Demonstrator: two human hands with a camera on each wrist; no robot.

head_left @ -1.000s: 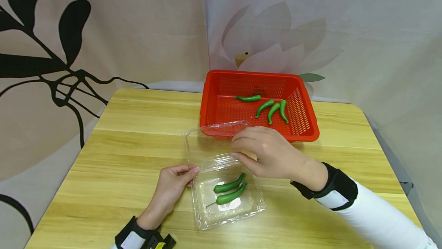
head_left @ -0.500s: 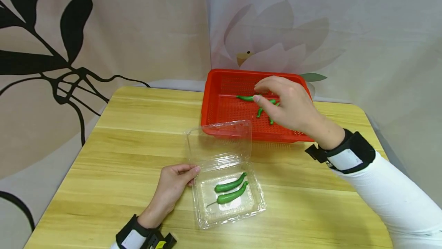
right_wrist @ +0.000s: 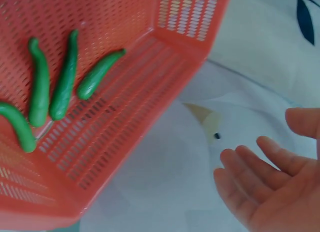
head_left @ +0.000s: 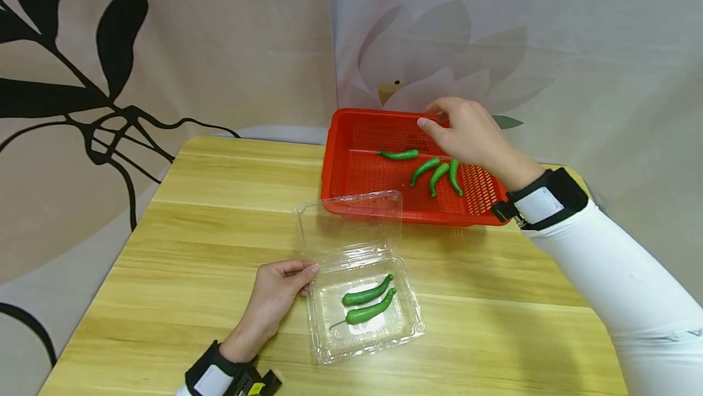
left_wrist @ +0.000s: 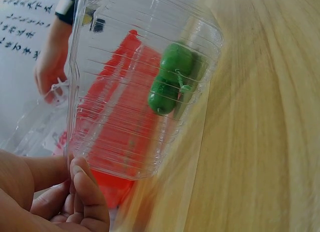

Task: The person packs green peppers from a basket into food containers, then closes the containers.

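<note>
A clear plastic clamshell box [head_left: 367, 341] lies with its lid [head_left: 351, 225] raised in the head view, two green chili peppers [head_left: 369, 309] side by side in its base. My left hand [head_left: 281, 289] pinches the box's left edge between thumb and fingers; the left wrist view shows the same pinch at the rim. Over the back right of the red basket [head_left: 351, 176] hovers my right hand [head_left: 467, 130], fingers spread and holding nothing. Several green chili peppers [right_wrist: 62, 82] lie on the basket floor, plain in the right wrist view.
Both stand on a wooden table [head_left: 219, 201], the basket at its back edge. The box's lid overlaps the basket's front left rim in the head view. A patterned cloth backdrop [head_left: 247, 48] hangs close behind.
My right hand has moved from beside the box's lid up and back over the basket. The left hand still holds the box, and the peppers lie as before.
</note>
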